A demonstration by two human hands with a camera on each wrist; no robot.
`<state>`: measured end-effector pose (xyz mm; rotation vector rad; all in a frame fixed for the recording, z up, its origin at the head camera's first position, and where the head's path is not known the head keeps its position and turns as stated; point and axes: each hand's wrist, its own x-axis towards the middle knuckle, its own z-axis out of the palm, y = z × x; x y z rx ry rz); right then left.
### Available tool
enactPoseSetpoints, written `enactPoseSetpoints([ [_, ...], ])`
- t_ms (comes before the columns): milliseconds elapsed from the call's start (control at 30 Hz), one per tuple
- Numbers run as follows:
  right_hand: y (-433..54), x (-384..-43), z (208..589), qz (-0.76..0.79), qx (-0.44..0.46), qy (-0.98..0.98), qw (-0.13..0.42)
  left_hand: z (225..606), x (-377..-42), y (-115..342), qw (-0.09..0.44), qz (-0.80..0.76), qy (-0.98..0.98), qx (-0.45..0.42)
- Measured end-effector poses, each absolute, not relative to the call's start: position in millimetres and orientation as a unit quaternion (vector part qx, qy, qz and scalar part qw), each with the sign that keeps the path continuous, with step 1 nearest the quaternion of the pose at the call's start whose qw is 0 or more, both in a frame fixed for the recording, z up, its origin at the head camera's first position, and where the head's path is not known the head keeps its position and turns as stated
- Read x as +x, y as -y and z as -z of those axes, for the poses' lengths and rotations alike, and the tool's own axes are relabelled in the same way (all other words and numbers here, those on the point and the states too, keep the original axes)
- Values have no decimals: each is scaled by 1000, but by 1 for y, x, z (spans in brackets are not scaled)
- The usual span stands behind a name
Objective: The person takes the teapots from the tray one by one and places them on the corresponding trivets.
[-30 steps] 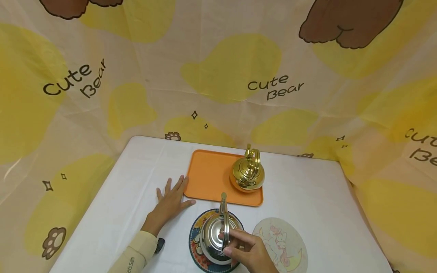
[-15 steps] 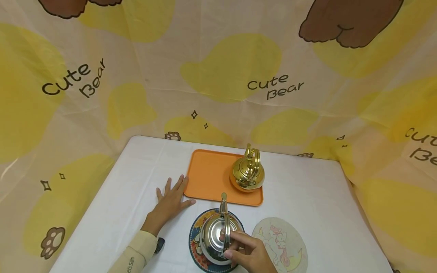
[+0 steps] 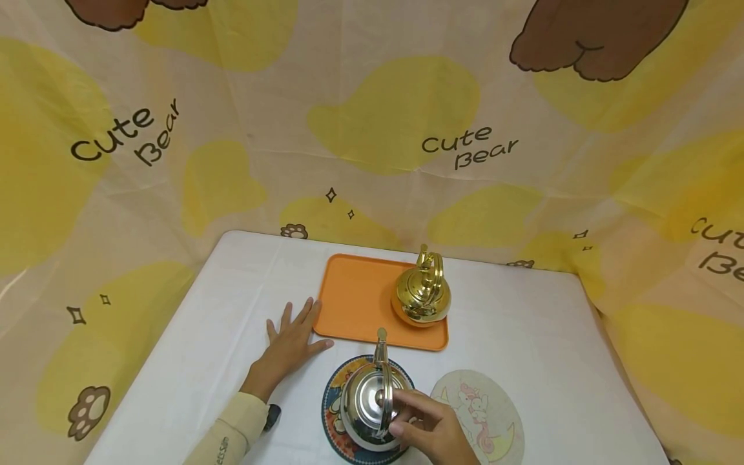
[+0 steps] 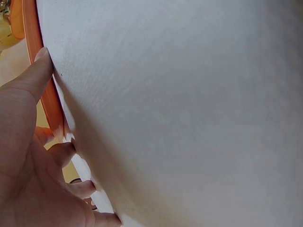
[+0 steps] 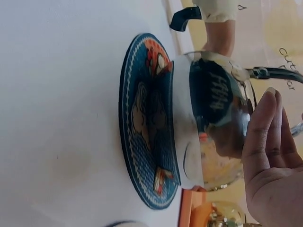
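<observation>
And there it is: the right hand [image 3: 433, 426] has just drawn its fingertips back from inside the handle [image 3: 387, 397] of the silver kettle [image 3: 360, 413], where they were half a second ago. The grip looks let go, with fingers stretched out just beside it, though whether a fingertip brushes metal I can't tell. The kettle stands upright on the colourful round mat [image 3: 332, 387] and hasn't shifted, so I judge the mat bears its weight. The left hand [image 3: 290, 345] lies spread on the white table [image 3: 540, 336], holding nothing, fingertips at the near-left edge of the tray. Now the count: two kettles, the silver and the gold kettle [image 3: 420, 300]; one orange tray [image 3: 351, 297], the gold one on its right side; two round mats, colourful and pale mat [image 3: 488, 413]; two hands.
</observation>
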<state>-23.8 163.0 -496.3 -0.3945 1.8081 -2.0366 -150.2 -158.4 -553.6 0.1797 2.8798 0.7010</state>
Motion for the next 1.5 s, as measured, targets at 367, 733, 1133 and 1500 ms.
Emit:
enactPoseSetpoints([
  [367,-173,-36,488,689,-95,-696,179,553,-150,158,87,-235,-966,59],
  [733,-192,-61,485,674,-118,-725,84,552,-150,157,91,-234,-966,55],
  [1133,-214,-92,478,634,-81,-769,36,555,-150,158,83,-233,-967,60],
  [1500,-221,-122,475,625,-85,-776,9,554,-150,158,83,-233,-967,59],
])
